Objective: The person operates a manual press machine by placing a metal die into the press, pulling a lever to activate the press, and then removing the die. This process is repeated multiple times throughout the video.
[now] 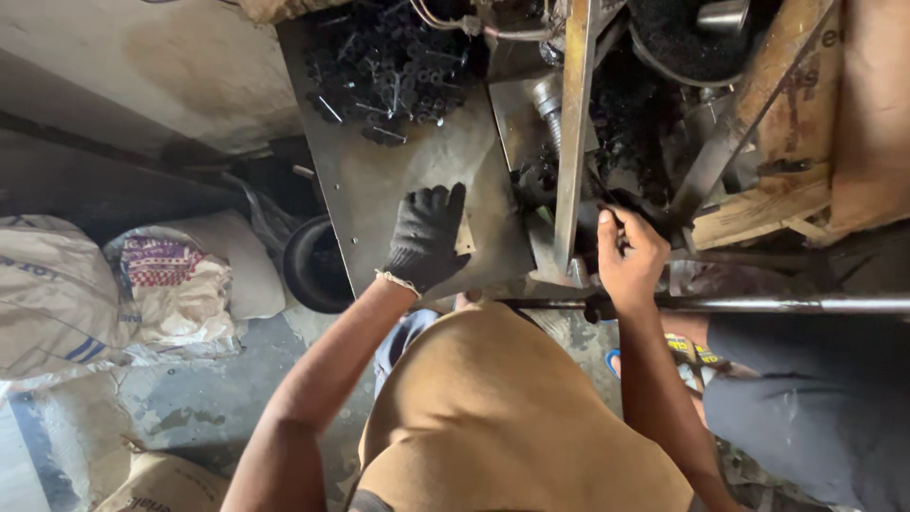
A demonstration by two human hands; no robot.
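Head camera view, looking straight down over a person in a tan shirt (493, 408) seated at a grimy metal work table (379, 180). The left hand (427, 237) wears a black knit glove and rests palm down on the near right part of the table, fingers loosely curled, over a small pale flat piece (465, 237) that peeks out at its right edge; whether the hand grips it cannot be told. At the far end of the table lies a heap of small dark metal parts (384, 62), well apart from the gloved hand. The bare right hand (627, 256) is to the right, closed around a dark handle (645, 207) on the machine, thumb on top. Just left of it an upright flat steel bar (573, 133) runs from far to near. A long steel rod (758, 304) crosses horizontally just near of the right hand. On the far right sit worn wooden boards (806, 142). On the floor to the left are filled woven sacks (114, 284) and a black round tub (313, 265). Another person's dark-trousered leg (806, 398) shows at the near right.
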